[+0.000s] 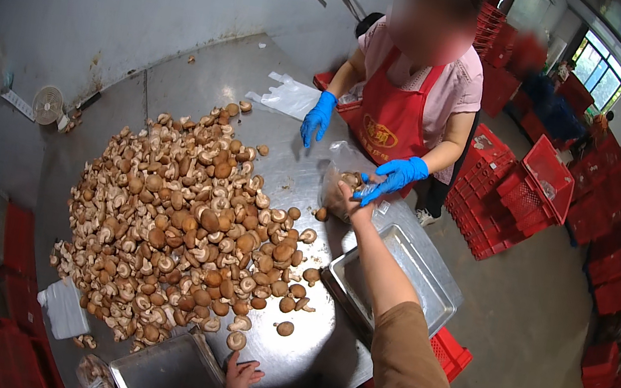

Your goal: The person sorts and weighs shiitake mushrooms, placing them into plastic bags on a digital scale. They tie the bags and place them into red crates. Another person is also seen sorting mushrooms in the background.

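A large heap of brown-capped shiitake mushrooms [178, 222] covers much of the metal table. My left hand [240, 379] is at the near edge of the heap, fingers apart and holding nothing. A single mushroom [236, 340] lies just beyond its fingertips. My right arm stretches across the table, and my right hand [358, 209] is against a clear plastic bag [338, 189] with mushrooms in it. A co-worker's blue-gloved hand [395, 178] overlaps my right fingers there, so my grip is partly hidden.
Below my right arm lies a metal tray [420, 272]; another metal tray [169, 376] is near my left hand. White plastic bags [289, 95] lie by the co-worker in a red apron [386, 121]. A tied mushroom bag [97, 379] is at lower left. Red crates [487, 191] stand at right.
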`<state>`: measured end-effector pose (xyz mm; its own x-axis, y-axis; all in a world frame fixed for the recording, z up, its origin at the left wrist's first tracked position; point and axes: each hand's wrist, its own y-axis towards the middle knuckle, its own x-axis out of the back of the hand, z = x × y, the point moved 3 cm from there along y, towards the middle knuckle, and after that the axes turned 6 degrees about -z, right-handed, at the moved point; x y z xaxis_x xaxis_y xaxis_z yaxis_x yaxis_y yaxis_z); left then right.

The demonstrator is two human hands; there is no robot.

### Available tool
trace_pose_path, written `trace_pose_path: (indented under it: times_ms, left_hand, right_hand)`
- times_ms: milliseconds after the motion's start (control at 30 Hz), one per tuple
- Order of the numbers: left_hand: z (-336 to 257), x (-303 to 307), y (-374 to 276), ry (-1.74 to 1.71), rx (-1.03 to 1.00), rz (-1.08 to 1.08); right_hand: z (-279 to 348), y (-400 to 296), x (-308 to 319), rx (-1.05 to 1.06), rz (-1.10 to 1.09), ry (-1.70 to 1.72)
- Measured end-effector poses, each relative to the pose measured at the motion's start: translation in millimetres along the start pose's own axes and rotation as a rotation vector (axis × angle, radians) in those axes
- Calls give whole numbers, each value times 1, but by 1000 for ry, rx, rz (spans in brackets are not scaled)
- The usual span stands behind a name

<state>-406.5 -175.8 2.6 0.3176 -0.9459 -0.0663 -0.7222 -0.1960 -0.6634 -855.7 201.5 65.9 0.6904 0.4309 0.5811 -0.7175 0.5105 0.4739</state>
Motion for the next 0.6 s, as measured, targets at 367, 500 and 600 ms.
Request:
trace_pose_path:
  times_ms: [367, 500, 600]
  left_hand:
    - [4, -6, 1, 46, -2, 66]
    - [-22, -12, -8, 1, -126, 133]
    - [-40, -15, -3, -25, -176, 115]
  right_hand:
    - [40, -16, 23, -251, -7, 781]
    - [94, -27, 58, -589, 203, 1169]
    - [130, -53, 104, -704, 322, 1355]
